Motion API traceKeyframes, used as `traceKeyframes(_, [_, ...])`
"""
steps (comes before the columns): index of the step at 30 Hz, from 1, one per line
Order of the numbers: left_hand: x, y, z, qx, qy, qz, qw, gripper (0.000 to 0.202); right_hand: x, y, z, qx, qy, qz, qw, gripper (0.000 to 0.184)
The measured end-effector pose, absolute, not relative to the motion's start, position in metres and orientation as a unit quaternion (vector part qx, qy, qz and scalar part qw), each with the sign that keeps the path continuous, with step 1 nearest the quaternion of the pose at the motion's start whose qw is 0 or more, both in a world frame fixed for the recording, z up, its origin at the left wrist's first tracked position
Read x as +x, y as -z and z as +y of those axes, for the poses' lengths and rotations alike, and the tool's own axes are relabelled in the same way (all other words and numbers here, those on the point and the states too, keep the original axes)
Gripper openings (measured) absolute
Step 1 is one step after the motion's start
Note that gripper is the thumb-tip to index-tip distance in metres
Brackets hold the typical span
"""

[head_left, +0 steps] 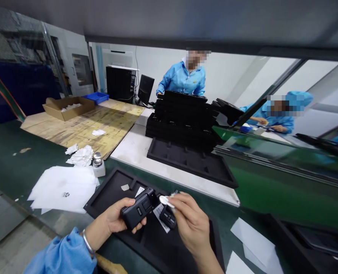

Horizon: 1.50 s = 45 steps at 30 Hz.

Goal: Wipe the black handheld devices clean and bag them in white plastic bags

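My left hand is closed around a small black device with a white label on its face, held above a black foam tray. My right hand pinches a small white piece at the device's top end. Just under the fingers, a second small black part and a white label strip lie in the tray. A silver bracelet and a blue sleeve show on my left arm.
White sheets, crumpled wipes and a small white bottle lie left. Stacked black trays and one open tray sit ahead. A cardboard box sits on a wooden board. Two people in blue work beyond.
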State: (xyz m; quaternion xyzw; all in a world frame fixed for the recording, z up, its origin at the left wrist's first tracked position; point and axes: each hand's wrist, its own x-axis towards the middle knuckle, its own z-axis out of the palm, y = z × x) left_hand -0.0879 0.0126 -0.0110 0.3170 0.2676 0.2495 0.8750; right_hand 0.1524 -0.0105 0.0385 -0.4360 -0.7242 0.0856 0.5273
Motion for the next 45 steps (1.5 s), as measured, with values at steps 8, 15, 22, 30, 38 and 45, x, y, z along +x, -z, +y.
traceKeyframes(8, [-0.084, 0.019, -0.003, 0.195, -0.242, 0.116, 0.943, 0.055, 0.132, -0.065, 0.004, -0.31, 0.037, -0.862, 0.399, 0.026])
traceKeyframes(15, [-0.078, 0.018, -0.011, 0.161, -0.225, 0.078, 0.958, 0.061, 0.142, -0.066, -0.009, -0.284, 0.04, -0.873, 0.394, 0.026])
traceKeyframes(22, [-0.084, 0.024, -0.005, 0.164, -0.25, 0.058, 0.952, 0.059, 0.153, -0.053, -0.018, -0.293, 0.015, -0.893, 0.34, 0.029])
traceKeyframes(30, [-0.091, 0.014, 0.002, 0.169, -0.262, 0.04, 0.949, 0.066, 0.158, -0.069, -0.002, -0.343, 0.035, -0.857, 0.382, 0.027])
traceKeyframes(38, [-0.086, 0.017, -0.006, 0.179, -0.28, 0.056, 0.941, 0.058, 0.128, -0.073, 0.011, -0.303, 0.034, -0.874, 0.377, 0.027])
traceKeyframes(45, [-0.093, -0.014, 0.015, 0.368, -0.407, 0.219, 0.807, 0.051, 0.182, -0.015, -0.027, -0.383, 0.035, -0.864, 0.326, 0.029])
